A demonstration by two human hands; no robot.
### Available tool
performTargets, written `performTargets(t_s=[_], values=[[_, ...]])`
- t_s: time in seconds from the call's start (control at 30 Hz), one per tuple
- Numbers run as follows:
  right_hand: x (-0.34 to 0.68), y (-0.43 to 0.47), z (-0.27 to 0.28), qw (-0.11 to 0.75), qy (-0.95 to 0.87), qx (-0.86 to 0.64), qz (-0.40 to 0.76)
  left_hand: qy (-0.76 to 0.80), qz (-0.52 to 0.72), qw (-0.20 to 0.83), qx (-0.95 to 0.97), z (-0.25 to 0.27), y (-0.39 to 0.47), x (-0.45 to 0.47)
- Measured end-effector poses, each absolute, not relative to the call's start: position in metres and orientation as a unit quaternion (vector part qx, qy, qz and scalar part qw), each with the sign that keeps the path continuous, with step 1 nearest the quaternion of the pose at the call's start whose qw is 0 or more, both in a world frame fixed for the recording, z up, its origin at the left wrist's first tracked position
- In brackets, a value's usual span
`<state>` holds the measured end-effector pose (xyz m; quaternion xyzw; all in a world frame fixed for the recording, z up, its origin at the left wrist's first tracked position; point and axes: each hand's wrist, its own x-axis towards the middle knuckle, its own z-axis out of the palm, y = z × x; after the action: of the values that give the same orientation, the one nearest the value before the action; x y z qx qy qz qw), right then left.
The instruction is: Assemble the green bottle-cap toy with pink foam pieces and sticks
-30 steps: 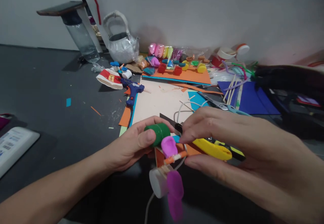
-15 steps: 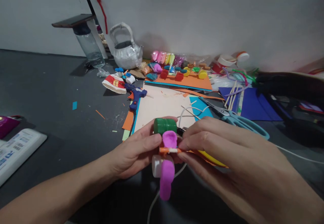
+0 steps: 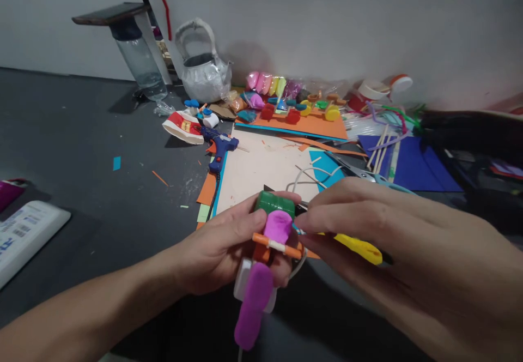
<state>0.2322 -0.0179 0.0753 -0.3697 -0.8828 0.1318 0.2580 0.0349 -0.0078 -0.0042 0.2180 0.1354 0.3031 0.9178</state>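
Note:
My left hand (image 3: 231,245) is closed around a small handmade craft model. On the model are a green cylinder (image 3: 274,204), a pink clay cup shape (image 3: 278,227), an orange straw (image 3: 261,239) with a white middle, and a long pink clay piece (image 3: 254,305) at the lower end. White round parts (image 3: 243,279) show behind that pink piece. My right hand (image 3: 368,231) is at the model's right side, thumb and fingertips drawn together beside the pink cup. What they pinch, if anything, is hidden. A yellow object (image 3: 362,248) shows below my right fingers, its kind unclear.
A blue glue gun (image 3: 223,149) lies by a pale paper sheet (image 3: 261,171). Scissors (image 3: 359,172) are partly behind my right hand. Farther back stand a silver kettle (image 3: 206,78), a water bottle (image 3: 141,65) and packs of coloured clay (image 3: 265,82). A white power strip (image 3: 30,236) lies left.
The model has turned, its straw now slanting down to the right and the long pink piece tilting left. My right fingers have shifted slightly away from the straw. The view has moved a little.

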Motion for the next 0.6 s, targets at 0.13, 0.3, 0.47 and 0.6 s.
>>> performTargets(t_s=[0.13, 0.3, 0.47, 0.6], values=[[0.2294, -0.0137, 0.0761, 0.231, -0.910, -0.341, 0.049, 0.124, 0.300, 0.922, 0.209, -0.0061, -0.0090, 0.0363], [0.2283, -0.0117, 0.0751, 0.219, -0.921, -0.319, 0.053, 0.128, 0.298, 0.922, 0.213, -0.0075, -0.0114, 0.0378], [0.2324, -0.0132, 0.0709, 0.226, -0.923, -0.299, 0.091, 0.126, 0.295, 0.926, 0.202, -0.0118, -0.0117, 0.0374], [0.2345, -0.0159, 0.0701, 0.224, -0.926, -0.285, 0.103, 0.117, 0.294, 0.929, 0.195, -0.0144, -0.0115, 0.0374]])
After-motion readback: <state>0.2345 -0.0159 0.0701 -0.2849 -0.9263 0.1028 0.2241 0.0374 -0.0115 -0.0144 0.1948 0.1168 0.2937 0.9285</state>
